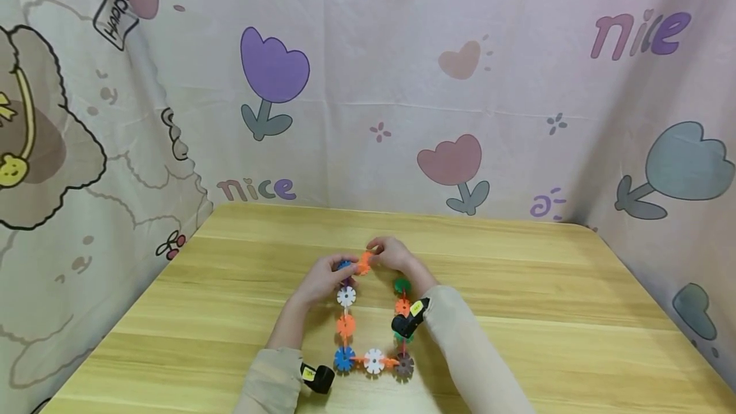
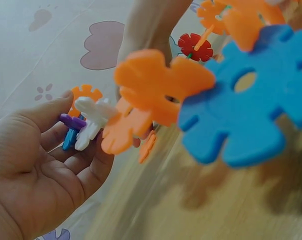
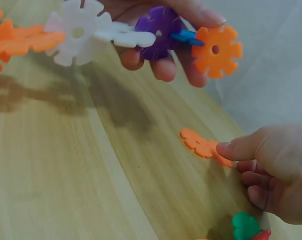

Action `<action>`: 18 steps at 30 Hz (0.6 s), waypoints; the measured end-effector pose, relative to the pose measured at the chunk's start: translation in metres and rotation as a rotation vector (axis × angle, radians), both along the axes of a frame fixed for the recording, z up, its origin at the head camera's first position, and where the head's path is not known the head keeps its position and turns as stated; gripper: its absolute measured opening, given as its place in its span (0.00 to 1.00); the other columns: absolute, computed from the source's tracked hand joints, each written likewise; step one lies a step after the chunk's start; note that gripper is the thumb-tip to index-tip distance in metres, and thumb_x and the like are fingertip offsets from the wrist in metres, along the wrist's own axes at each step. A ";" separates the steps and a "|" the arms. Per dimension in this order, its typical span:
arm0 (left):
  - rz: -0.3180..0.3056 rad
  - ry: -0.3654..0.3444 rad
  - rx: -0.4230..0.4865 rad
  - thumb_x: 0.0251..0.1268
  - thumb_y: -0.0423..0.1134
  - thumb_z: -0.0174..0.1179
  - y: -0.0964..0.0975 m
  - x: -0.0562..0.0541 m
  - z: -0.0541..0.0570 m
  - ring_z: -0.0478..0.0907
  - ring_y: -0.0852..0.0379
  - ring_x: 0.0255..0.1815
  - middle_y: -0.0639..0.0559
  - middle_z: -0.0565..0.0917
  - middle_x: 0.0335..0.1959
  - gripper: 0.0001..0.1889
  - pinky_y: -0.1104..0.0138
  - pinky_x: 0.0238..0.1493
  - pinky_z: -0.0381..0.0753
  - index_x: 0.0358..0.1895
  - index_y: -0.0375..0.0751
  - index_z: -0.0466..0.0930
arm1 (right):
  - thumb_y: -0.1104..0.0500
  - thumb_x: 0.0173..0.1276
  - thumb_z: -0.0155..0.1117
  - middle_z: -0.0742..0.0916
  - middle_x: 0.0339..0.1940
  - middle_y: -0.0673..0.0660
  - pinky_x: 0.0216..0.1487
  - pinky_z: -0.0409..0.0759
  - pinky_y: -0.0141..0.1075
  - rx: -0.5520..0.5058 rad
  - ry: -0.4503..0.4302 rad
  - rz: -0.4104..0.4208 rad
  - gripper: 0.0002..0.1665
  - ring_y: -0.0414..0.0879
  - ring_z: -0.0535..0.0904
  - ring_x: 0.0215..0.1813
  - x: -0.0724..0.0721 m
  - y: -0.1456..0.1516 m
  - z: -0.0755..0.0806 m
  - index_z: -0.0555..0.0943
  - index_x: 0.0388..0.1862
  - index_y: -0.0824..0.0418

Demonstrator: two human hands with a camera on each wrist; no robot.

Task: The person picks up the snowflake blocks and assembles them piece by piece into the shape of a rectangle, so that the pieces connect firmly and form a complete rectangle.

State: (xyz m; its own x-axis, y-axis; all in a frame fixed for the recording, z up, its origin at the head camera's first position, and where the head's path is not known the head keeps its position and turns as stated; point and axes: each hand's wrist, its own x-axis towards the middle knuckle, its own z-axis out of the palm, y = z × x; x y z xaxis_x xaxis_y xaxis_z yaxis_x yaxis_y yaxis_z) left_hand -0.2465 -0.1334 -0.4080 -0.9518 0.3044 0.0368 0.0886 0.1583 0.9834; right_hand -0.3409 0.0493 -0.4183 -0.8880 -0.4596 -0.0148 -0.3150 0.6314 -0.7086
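My left hand (image 1: 326, 278) grips the far left end of a chain of slotted plastic snowflake discs; white, purple (image 3: 160, 33) and blue pieces lie at its fingers. An orange snowflake disc (image 3: 217, 51) sticks out at that end. Between thumb and fingers my right hand (image 3: 276, 170) pinches orange snowflake pieces (image 3: 195, 142), which look like two discs, partly hidden by the thumb. In the head view the two hands are close together, with orange discs (image 1: 363, 264) between them. Whether the two orange parts touch I cannot tell.
The chain forms an angular U: a blue disc (image 1: 344, 359) at the near left corner, a white disc (image 1: 374, 361) in the near side, a dark disc (image 1: 404, 365) at the near right. A green disc (image 1: 402, 285) tops the right side, by my right forearm. A patterned curtain (image 1: 368, 82) hangs behind the wooden table (image 1: 230, 312).
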 end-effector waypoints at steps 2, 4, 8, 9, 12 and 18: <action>0.002 0.001 0.003 0.69 0.38 0.52 0.000 0.000 0.000 0.80 0.54 0.32 0.29 0.77 0.41 0.21 0.67 0.33 0.78 0.58 0.24 0.68 | 0.63 0.61 0.65 0.83 0.41 0.60 0.48 0.74 0.44 0.032 0.014 0.001 0.17 0.52 0.78 0.45 -0.001 -0.002 -0.001 0.79 0.50 0.62; 0.002 0.003 0.004 0.69 0.38 0.52 -0.001 0.000 0.000 0.80 0.54 0.32 0.28 0.77 0.40 0.21 0.67 0.33 0.78 0.58 0.24 0.68 | 0.63 0.61 0.65 0.83 0.40 0.59 0.46 0.75 0.42 0.064 0.038 -0.001 0.15 0.50 0.77 0.43 -0.002 -0.003 -0.002 0.80 0.47 0.62; -0.001 0.008 0.003 0.69 0.39 0.52 0.000 0.000 -0.001 0.80 0.54 0.32 0.28 0.77 0.40 0.22 0.67 0.33 0.78 0.58 0.24 0.67 | 0.64 0.58 0.67 0.80 0.33 0.55 0.39 0.73 0.37 0.084 0.067 -0.012 0.11 0.47 0.74 0.35 -0.002 -0.003 -0.002 0.78 0.39 0.65; -0.002 0.008 0.005 0.69 0.39 0.52 0.000 0.000 -0.001 0.80 0.54 0.32 0.28 0.77 0.41 0.22 0.67 0.33 0.78 0.58 0.24 0.67 | 0.65 0.57 0.68 0.79 0.31 0.55 0.36 0.71 0.36 0.078 0.065 -0.018 0.11 0.46 0.72 0.34 -0.002 -0.002 -0.002 0.77 0.37 0.65; 0.000 0.004 0.007 0.69 0.39 0.52 0.000 -0.002 -0.003 0.80 0.56 0.32 0.28 0.77 0.42 0.21 0.68 0.32 0.77 0.58 0.24 0.68 | 0.66 0.56 0.68 0.75 0.27 0.54 0.32 0.68 0.35 0.036 0.049 -0.044 0.12 0.46 0.68 0.30 0.000 0.002 -0.002 0.73 0.34 0.64; 0.004 0.001 0.010 0.69 0.39 0.52 0.002 -0.001 -0.002 0.80 0.57 0.31 0.29 0.77 0.42 0.21 0.69 0.31 0.77 0.56 0.24 0.69 | 0.70 0.58 0.65 0.75 0.26 0.54 0.27 0.69 0.33 -0.039 0.032 -0.056 0.10 0.44 0.70 0.26 0.007 0.015 -0.003 0.72 0.34 0.63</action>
